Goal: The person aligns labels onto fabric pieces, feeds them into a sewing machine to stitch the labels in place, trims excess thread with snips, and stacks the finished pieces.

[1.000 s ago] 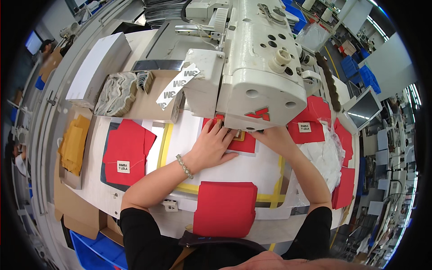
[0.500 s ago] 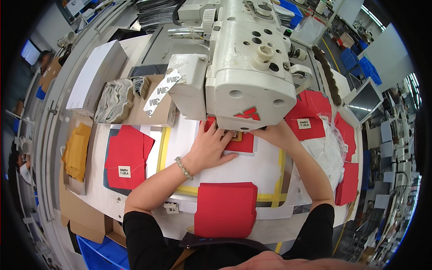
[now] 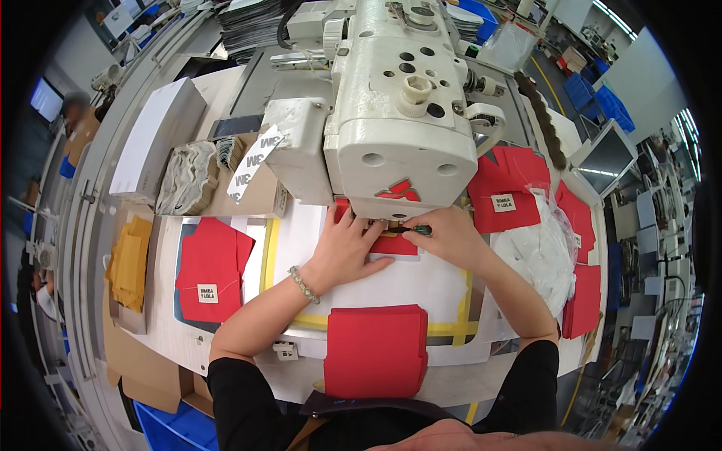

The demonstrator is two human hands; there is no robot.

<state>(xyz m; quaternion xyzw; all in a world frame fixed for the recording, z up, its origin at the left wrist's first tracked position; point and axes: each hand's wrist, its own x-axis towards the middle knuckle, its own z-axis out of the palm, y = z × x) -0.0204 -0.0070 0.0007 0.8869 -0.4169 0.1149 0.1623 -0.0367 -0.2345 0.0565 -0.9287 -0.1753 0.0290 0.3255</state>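
Note:
Under the head of a white sewing machine (image 3: 406, 161), a red fabric piece (image 3: 396, 246) lies on a white sheet. My left hand (image 3: 338, 252) rests palm down with fingers spread, its fingertips on the red piece near the needle area. In my right hand (image 3: 455, 237) is a slim tool with a black-and-green handle (image 3: 423, 230), pinched between the fingers. Its tip points left toward a small yellowish frame on the red piece, close to my left fingertips. The machine head hides part of the red piece. Nearer to me sits a stack of red pieces (image 3: 376, 352).
On the left lie labelled red pieces (image 3: 209, 259), yellow pieces (image 3: 129, 263) in a narrow box, and an open carton (image 3: 248, 184) of wavy-edged pieces. More red pieces (image 3: 504, 192) and a clear plastic bag (image 3: 534, 248) are on the right. Yellow tape (image 3: 269, 255) borders the white sheet.
My right hand has drawn out from beside the machine head, and the tool in it now shows. My left hand stays on the red piece. The whole view has shifted slightly.

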